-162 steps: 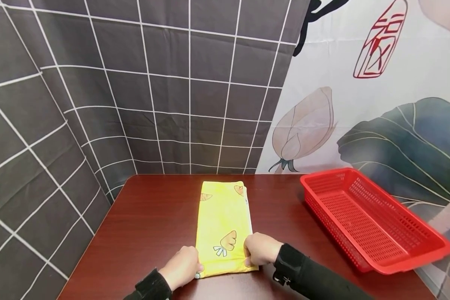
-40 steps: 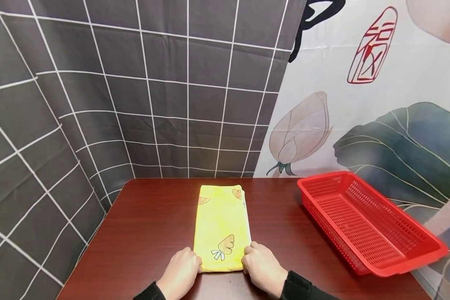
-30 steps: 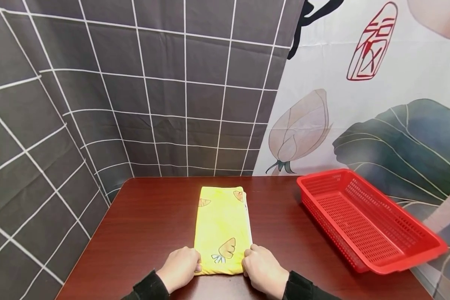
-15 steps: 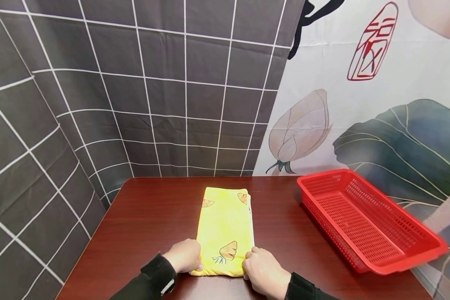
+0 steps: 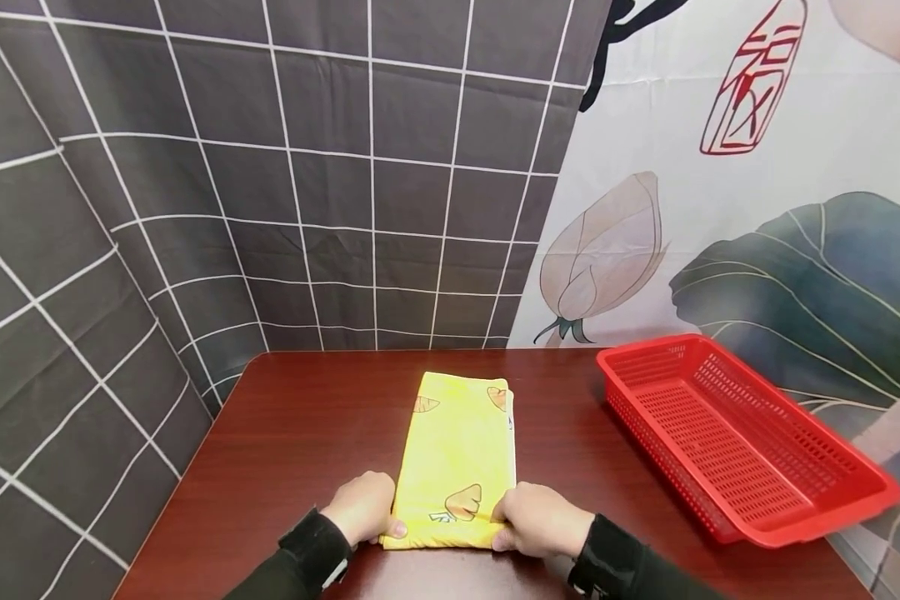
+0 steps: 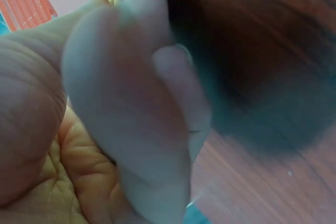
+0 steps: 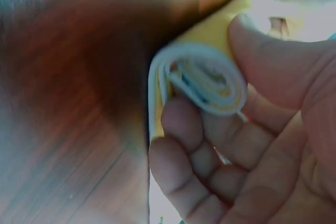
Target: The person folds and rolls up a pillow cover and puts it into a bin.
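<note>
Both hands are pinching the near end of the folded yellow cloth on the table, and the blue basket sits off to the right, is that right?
Not quite: the basket is red, as the head view shows. The rest holds: left hand and right hand pinch the near end of the yellow cloth on the table.

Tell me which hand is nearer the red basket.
Right. The right hand holds the near right corner of the yellow cloth, on the side towards the red basket; the left hand holds the cloth's near left corner, farther away.
</note>
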`<state>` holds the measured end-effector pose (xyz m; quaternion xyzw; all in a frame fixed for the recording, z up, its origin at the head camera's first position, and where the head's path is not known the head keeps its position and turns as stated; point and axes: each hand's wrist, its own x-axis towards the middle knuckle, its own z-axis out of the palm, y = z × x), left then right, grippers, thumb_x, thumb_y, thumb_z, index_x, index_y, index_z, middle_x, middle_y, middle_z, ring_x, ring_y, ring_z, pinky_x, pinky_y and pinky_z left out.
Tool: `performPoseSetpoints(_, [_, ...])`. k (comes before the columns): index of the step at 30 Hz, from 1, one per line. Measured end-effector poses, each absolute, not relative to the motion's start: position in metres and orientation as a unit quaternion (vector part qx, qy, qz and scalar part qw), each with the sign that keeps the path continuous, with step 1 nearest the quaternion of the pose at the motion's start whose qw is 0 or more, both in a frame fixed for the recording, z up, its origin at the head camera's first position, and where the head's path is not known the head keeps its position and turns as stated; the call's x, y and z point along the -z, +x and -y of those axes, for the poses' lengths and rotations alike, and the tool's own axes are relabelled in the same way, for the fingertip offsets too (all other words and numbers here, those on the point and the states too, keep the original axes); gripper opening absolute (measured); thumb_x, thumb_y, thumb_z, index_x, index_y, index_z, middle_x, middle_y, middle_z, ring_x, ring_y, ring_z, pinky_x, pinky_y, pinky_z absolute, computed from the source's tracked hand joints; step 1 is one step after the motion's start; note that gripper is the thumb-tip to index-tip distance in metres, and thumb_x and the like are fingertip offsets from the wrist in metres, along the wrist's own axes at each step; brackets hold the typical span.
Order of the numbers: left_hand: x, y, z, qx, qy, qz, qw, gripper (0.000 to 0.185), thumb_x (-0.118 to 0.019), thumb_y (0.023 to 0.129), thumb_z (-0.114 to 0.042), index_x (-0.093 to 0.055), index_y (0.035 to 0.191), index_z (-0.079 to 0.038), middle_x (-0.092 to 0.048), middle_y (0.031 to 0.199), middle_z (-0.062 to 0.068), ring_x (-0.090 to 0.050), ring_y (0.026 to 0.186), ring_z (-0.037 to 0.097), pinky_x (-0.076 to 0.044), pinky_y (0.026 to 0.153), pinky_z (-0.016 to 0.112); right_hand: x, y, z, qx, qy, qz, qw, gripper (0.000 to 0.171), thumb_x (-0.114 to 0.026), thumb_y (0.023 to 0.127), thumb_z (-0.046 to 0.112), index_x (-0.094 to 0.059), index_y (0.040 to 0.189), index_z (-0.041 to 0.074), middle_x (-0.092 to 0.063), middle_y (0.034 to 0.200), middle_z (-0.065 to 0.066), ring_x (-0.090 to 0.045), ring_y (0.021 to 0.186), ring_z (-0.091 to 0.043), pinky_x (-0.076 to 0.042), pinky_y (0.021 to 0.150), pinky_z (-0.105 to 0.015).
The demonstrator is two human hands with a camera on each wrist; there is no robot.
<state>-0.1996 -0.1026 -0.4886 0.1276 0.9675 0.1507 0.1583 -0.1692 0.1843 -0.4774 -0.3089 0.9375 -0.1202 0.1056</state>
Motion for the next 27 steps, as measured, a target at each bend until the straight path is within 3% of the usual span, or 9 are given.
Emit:
performPoseSetpoints(5, [0.49, -0.195, 0.102, -0.166, 0.109, -0.966, 0.163, 0.043, -0.093, 0.08, -0.036, -0.06, 0.067, -0.012, -0.055, 0.048, 0.002, -0.055, 0.04, 0.016, -0.048, 0.047, 0.032, 0.475, -0.183, -0.193, 0.214, -0.258, -0.921, 0.198, 0.025, -0.086, 0.089, 0.025, -0.067, 0.074, 0.021, -0.051, 0.062, 0.015, -0.045, 0.057, 0.0, -0.039, 0.056, -0.02])
performPoseSetpoints(9, [0.49, -0.191, 0.102, -0.174, 0.103, -0.967, 0.155, 0.041, -0.092, 0.08, -0.036, -0.062, 0.067, -0.012, -0.056, 0.05, 0.002, -0.055, 0.042, 0.017, -0.047, 0.048, 0.032, 0.474, -0.192, -0.195, 0.245, -0.213, -0.916, 0.234, 0.024, -0.087, 0.089, 0.024, -0.067, 0.076, 0.02, -0.057, 0.065, 0.011, -0.051, 0.061, -0.005, -0.04, 0.058, -0.023])
performPoseSetpoints(19, [0.5, -0.195, 0.106, -0.168, 0.108, -0.972, 0.127, 0.036, -0.093, 0.079, -0.034, -0.067, 0.077, -0.009, -0.058, 0.066, 0.003, -0.053, 0.061, 0.02, -0.051, 0.062, 0.042, 0.477, -0.211, -0.193, 0.232, -0.206, -0.924, 0.224, 0.036, -0.093, 0.082, 0.032, -0.066, 0.061, 0.022, -0.054, 0.059, 0.014, -0.049, 0.06, -0.007, -0.038, 0.056, -0.026])
performPoseSetpoints(27, [0.503, -0.191, 0.108, -0.171, 0.098, -0.971, 0.136, 0.034, -0.093, 0.079, -0.035, -0.071, 0.082, -0.01, -0.061, 0.069, 0.001, -0.054, 0.064, 0.019, -0.052, 0.064, 0.043, 0.475, -0.206, -0.185, 0.21, -0.18, -0.942, 0.188, 0.04, -0.098, 0.075, 0.03, -0.062, 0.06, 0.018, -0.05, 0.056, 0.01, -0.047, 0.057, -0.01, -0.034, 0.055, -0.025])
